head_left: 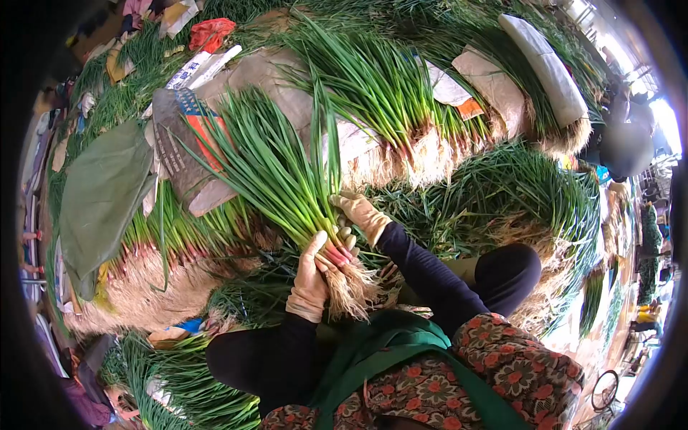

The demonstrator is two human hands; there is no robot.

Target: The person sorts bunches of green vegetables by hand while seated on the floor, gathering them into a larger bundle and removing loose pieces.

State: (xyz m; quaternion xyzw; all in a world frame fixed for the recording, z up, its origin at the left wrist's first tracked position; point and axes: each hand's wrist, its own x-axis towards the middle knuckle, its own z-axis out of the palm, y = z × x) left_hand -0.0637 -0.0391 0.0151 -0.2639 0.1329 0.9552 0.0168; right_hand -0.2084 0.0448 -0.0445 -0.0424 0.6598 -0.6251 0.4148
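Observation:
A bunch of green garlic, with long flat leaves, pinkish stalk bases and pale hanging roots, is tilted in front of my lap. My left hand, in a pale glove, wraps round its lower stalks with the thumb across the front. Higher up on the bunch's right side, my gloved right hand pinches a leaf or stalk between bent fingertips. Some fingertips behind the stalks are partly hidden. The roots dangle below my left hand.
Rooted bundles lie in a row ahead, partly under sacking. A dark green cloth covers stalks at the left. Loose greens are heaped to the right. A red plastic bag lies far back. Another person is at the right edge.

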